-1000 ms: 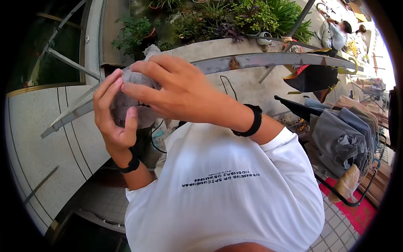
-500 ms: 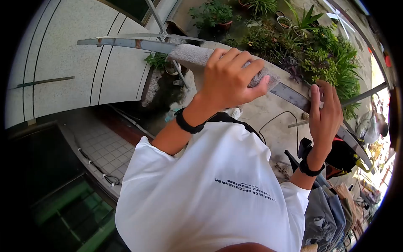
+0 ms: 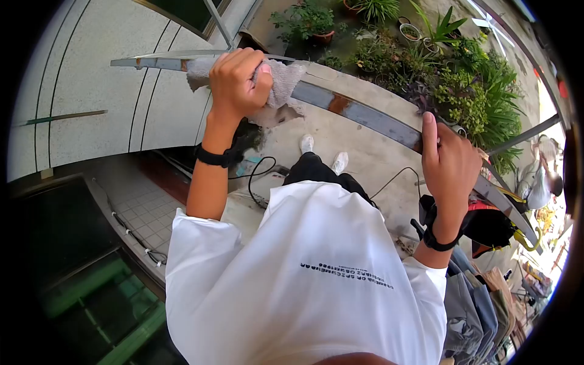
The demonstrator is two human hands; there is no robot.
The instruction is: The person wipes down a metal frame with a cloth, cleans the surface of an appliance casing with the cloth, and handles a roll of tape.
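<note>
A grey metal rail [image 3: 377, 118] with rusty patches runs across in front of me, bowed by the wide lens. Toward its left end, my left hand [image 3: 238, 84] is closed around a light grey cloth [image 3: 285, 80], which is wrapped over the rail and hangs down on both sides of the fist. Further right, my right hand [image 3: 451, 161] grips the rail directly, thumb along the near side; its other fingers are mostly hidden behind. Both wrists wear black bands.
Potted plants [image 3: 462, 91] grow beyond the rail. Clothes [image 3: 471, 304] hang at the lower right, beside a dark bag-like object [image 3: 490, 228]. A pale wall [image 3: 103, 79] stands on the left. A black cable [image 3: 252, 176] lies below, near my white shoes [image 3: 339, 162].
My left hand has slid the cloth leftward along the rail, uncovering a rusty patch. My right hand has shifted slightly left and down and now wraps the rail more tightly.
</note>
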